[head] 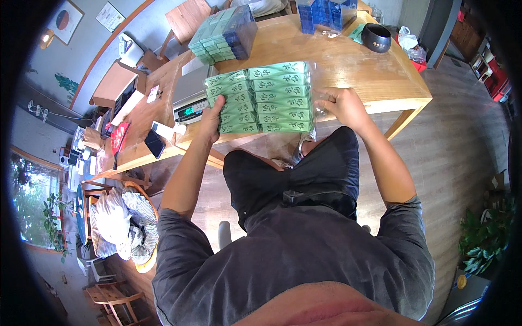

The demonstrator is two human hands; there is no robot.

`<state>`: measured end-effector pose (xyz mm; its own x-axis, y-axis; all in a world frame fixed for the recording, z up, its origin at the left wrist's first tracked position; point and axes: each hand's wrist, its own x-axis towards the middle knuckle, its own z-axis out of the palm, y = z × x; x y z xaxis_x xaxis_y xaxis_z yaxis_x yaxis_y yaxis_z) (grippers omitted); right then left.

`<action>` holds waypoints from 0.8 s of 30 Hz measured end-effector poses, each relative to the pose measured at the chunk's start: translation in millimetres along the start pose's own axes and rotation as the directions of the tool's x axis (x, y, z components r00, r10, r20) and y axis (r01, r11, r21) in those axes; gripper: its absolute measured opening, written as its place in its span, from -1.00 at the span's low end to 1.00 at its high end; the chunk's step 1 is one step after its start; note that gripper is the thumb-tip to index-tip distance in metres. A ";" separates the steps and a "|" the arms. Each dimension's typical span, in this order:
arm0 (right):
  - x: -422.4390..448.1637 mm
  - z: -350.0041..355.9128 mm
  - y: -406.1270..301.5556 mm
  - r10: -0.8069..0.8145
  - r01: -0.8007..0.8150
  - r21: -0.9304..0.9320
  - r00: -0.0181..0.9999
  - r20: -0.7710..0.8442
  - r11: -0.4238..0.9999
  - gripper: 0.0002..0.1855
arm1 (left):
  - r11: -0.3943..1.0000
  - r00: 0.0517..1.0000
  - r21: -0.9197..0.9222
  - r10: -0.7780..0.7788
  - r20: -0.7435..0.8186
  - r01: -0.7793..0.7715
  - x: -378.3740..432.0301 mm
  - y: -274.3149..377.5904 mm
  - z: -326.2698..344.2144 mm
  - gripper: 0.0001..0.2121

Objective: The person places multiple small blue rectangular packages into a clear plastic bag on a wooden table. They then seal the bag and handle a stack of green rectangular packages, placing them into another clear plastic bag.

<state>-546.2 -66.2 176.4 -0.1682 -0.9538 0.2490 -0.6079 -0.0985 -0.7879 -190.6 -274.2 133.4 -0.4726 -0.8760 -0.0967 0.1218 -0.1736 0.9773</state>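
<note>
A clear plastic bag wraps a block of green packets, stacked in two columns and bearing black characters. My left hand grips the block's left side, its thumb on the near face. At the other end, the fingers of my right hand pinch the loose edge of the plastic. The block is held up over the near edge of the wooden table. Just left of it stands a digital scale with a lit display, partly hidden by the block and my left hand.
Farther back are a wrapped stack of green and blue packets, blue packets and a dark bowl. To the left lie a smartphone and an open cardboard box. A padded chair holds a white bag.
</note>
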 end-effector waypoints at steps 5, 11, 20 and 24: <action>25.6 -13.2 21.1 0.181 -0.293 0.281 0.914 0.364 0.914 -0.70 | 0.981 0.991 0.143 0.134 -0.023 -0.129 -1.5 34.6 9.7 -0.36; 44.8 -4.8 47.3 0.022 -0.191 0.485 0.943 0.333 0.853 -0.37 | 0.936 0.981 0.304 0.192 -0.017 -0.178 4.0 89.4 40.8 -0.30; 94.1 25.2 65.9 -0.001 -0.166 0.952 0.985 0.172 0.257 -0.23 | 0.790 0.961 0.552 0.261 0.090 -0.266 48.8 163.0 113.9 -0.27; 114.2 24.9 70.0 -0.067 -0.126 0.983 0.988 0.136 0.137 -0.30 | 0.764 0.965 0.597 0.250 0.076 -0.245 74.5 186.6 124.6 -0.28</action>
<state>-588.6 -189.1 135.6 -0.0199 -0.9747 0.2226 0.7002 -0.1725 -0.6928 -311.8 -315.8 332.0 -0.4924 -0.8546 0.1650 -0.3127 0.3507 0.8828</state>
